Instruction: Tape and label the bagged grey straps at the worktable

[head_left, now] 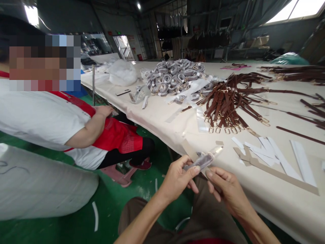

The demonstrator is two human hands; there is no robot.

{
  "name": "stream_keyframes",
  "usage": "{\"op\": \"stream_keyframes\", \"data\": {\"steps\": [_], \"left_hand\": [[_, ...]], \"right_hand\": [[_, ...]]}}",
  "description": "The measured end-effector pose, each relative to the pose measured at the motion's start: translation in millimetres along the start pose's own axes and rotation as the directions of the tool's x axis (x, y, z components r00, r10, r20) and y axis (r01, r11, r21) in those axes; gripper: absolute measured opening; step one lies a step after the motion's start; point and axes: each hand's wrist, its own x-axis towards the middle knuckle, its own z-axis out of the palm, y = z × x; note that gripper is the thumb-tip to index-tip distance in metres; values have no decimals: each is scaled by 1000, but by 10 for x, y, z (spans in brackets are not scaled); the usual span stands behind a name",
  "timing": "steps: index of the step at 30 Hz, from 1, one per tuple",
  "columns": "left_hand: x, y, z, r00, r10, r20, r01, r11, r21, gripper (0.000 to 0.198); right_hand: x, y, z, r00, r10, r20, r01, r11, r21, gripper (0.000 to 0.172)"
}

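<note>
My left hand (177, 178) and my right hand (225, 189) together hold a small clear plastic sleeve with a dark strap piece inside (204, 160), just off the front edge of the long cream-covered table (162, 118). My left thumb and fingers pinch its lower end; my right fingertips touch it from below. On the table beyond lies a heap of brown leather straps with gold buckles (228, 101).
White paper strips and tan card pieces (274, 156) lie right of my hands. A pile of grey wrapped straps (175, 76) and a black phone (123, 92) sit farther back. A seated person in white and red (76, 125) is at left, a white roll (38, 183) beside them.
</note>
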Motion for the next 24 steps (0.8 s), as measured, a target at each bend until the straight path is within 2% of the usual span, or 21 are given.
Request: {"op": "stream_keyframes", "data": {"steps": [3, 6, 9, 10, 13, 15, 17, 19, 20, 22, 24], "left_hand": [[8, -36, -25, 999, -17, 40, 15, 999, 30, 32], [3, -64, -73, 998, -21, 64, 19, 1000, 19, 35], [-8, -64, -125, 999, -32, 42, 31, 999, 11, 33], [-11, -59, -138, 999, -37, 34, 37, 999, 9, 33], [-13, -43, -159, 998, -45, 41, 45, 999, -9, 30], [-11, -41, -158, 997, -50, 59, 50, 999, -11, 30], [-11, -51, -149, 995, -64, 78, 62, 998, 27, 30], [-18, -65, -134, 991, -86, 101, 75, 991, 106, 30], [-25, -71, -126, 989, -96, 113, 77, 984, 158, 30], [-43, -74, -112, 984, -103, 143, 62, 962, 265, 28], [-64, -60, -106, 978, -105, 180, 33, 932, 362, 25]], "right_hand": [[34, -17, 58, 999, -26, -24, 25, 999, -45, 47], [28, -30, 94, 999, -43, 0, 42, 995, -88, 49], [-54, -4, 66, 997, -70, 19, 72, 995, -70, 36], [-92, 10, 42, 996, -93, 18, 94, 994, -54, 35], [-184, 22, -53, 982, -175, 76, 180, 981, -75, 53], [-193, -22, -116, 950, -269, 160, 298, 935, -193, 46], [-158, -114, -164, 869, -430, 247, 494, 792, -359, 29], [-103, -235, -189, 746, -569, 345, 657, 548, -517, 21], [-77, -297, -192, 686, -609, 398, 703, 415, -577, 21], [-37, -404, -187, 600, -637, 485, 729, 185, -659, 22], [-15, -470, -176, 551, -635, 541, 729, 51, -683, 21]]}}
